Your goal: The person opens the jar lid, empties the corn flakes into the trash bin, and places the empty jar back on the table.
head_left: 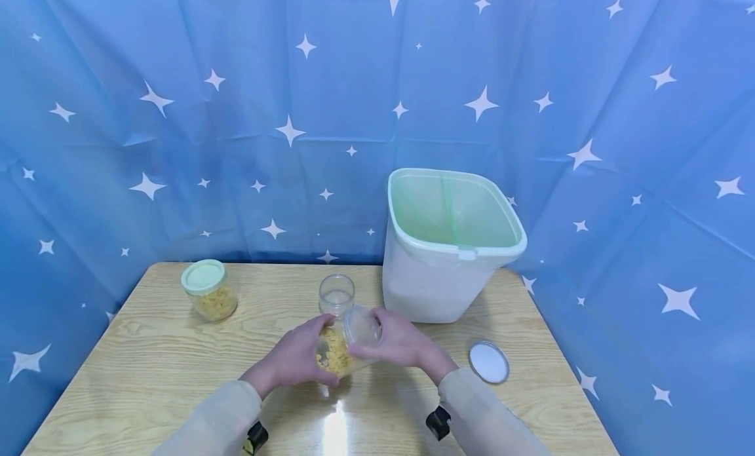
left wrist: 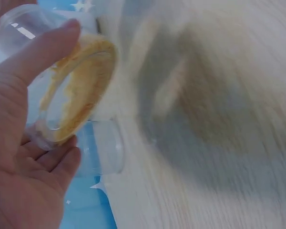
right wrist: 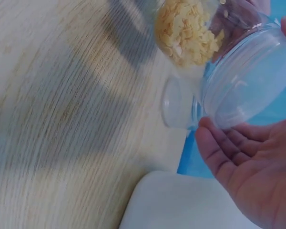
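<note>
A clear jar (head_left: pixel 333 352), part filled with yellow flakes (right wrist: pixel 183 36), is held above a wood-grain desk (head_left: pixel 177 371) by 2 bare hands. The left hand (head_left: pixel 297 355) grips the body near the base; the right hand (head_left: pixel 402 339) grips the clear, ribbed end (head_left: pixel 362 326), its thumb and fingers on opposite sides. Whether that end is a lid or an open mouth cannot be told.

To handle it well, the left hand should brace the body firmly without squeezing, while the right steadies the rim. Keeping the ribbed end higher than the base should keep the flakes back, and slow turns should spare the clear cup (head_left: pixel 337 292) just beyond.

The jar is tilted, not upright. In the head view its long axis slants from the base, at the left and nearer the person, to the ribbed end, pointing right and away.

A white bin (head_left: pixel 421 285) stands beyond the right hand. A round lid (head_left: pixel 489 362) lies to the right; a green-lidded jar (head_left: pixel 215 302) stands at the far left.
</note>
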`<move>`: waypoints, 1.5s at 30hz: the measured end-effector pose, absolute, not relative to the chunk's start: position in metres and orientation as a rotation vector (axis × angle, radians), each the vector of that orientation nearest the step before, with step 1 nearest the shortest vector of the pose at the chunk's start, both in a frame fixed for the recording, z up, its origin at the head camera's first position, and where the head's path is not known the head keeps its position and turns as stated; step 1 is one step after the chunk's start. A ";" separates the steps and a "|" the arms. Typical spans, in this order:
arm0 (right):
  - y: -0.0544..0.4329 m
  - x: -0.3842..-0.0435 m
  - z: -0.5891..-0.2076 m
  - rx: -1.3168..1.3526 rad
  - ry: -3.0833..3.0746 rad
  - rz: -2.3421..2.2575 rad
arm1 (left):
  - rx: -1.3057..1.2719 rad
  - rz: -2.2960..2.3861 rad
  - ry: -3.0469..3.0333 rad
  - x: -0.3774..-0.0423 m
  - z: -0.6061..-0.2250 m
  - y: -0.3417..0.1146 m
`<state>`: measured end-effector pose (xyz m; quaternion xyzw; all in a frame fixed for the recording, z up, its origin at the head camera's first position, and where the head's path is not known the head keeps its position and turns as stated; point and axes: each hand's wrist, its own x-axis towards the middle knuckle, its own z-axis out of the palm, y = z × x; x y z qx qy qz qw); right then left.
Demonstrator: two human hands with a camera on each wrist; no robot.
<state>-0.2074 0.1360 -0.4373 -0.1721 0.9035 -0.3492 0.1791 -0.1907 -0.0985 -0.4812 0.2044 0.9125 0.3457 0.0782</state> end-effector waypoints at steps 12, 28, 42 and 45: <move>0.142 -0.208 -0.437 -0.755 2.602 -0.876 | 0.661 1.008 2.757 -0.192 -0.489 -0.100; 0.149 -0.208 -0.435 -0.863 2.571 -0.768 | 0.662 1.037 2.731 -0.195 -0.489 -0.101; 0.143 -0.204 -0.432 -0.379 2.616 -0.759 | 0.598 1.105 2.743 -0.193 -0.489 -0.100; 0.142 -0.204 -0.431 -0.350 2.585 -0.762 | 0.590 1.114 2.737 -0.192 -0.489 -0.099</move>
